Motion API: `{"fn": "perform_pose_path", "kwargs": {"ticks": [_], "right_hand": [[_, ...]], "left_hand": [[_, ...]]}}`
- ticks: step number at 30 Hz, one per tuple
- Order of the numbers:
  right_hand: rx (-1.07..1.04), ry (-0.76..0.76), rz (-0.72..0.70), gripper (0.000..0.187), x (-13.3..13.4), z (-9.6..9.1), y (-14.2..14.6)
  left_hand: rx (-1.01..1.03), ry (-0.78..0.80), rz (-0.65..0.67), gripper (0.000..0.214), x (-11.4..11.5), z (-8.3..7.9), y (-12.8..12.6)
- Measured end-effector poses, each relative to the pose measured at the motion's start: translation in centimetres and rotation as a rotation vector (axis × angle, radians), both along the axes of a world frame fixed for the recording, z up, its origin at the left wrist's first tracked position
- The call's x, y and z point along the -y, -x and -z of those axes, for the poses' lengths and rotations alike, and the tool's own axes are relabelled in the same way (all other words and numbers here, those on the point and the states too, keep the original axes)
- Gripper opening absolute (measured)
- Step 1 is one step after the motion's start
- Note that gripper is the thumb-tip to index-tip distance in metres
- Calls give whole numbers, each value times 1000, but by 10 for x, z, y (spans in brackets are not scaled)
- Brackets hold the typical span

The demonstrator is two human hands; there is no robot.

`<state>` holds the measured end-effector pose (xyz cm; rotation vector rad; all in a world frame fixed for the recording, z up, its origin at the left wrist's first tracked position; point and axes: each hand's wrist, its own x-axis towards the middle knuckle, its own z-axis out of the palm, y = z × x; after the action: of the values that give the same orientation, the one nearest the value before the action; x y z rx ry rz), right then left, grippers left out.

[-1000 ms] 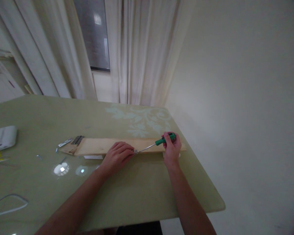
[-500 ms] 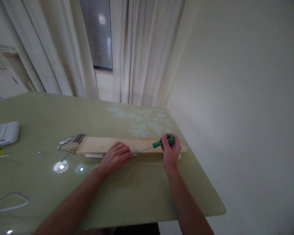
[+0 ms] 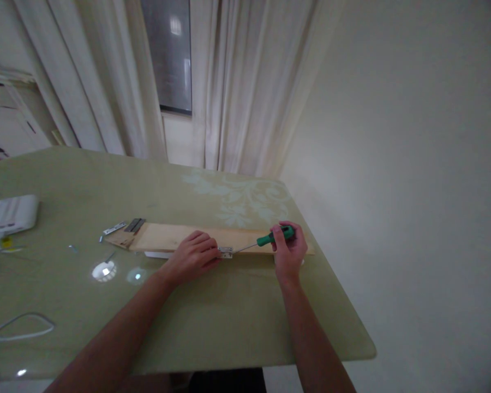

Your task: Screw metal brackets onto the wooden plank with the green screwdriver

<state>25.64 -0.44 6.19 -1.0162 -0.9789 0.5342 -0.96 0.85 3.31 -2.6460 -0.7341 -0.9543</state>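
A long wooden plank point(image 3: 167, 238) lies across the green table point(image 3: 213, 322). My left hand point(image 3: 193, 257) rests on the plank's near edge, fingers curled down beside a small metal hinge point(image 3: 226, 252) and holding it in place. My right hand point(image 3: 288, 252) is closed round the green handle of a screwdriver point(image 3: 270, 238); its thin shaft slants left and down, with the tip at the hinge.
More metal hinges point(image 3: 125, 226) lie at the plank's left end, with loose screws point(image 3: 71, 248) nearby. A white box point(image 3: 12, 214) sits at the far left, a white cable point(image 3: 22, 326) near the front left. The table's right edge drops off beside my right hand.
Both hands stay at the hinge with the screwdriver tip on it. The view has shifted slightly to the left and up; my right hand has turned a little on the handle.
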Motion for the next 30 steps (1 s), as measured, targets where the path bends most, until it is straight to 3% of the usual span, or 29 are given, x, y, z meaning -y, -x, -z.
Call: {"fn": "perform_pose_path", "kwargs": {"ticks": [14,22,30], "right_hand": [[336,-189,109,29,18,8,9],[321,-290,108,27,22,14,10],[446,-316,112,32,27,11,11]], "left_hand": [[36,-31,18,15,-2,3,-2],[31,-39,13,19,-1,2,-2],[4,-47,-1,22,0,0,-3]]}}
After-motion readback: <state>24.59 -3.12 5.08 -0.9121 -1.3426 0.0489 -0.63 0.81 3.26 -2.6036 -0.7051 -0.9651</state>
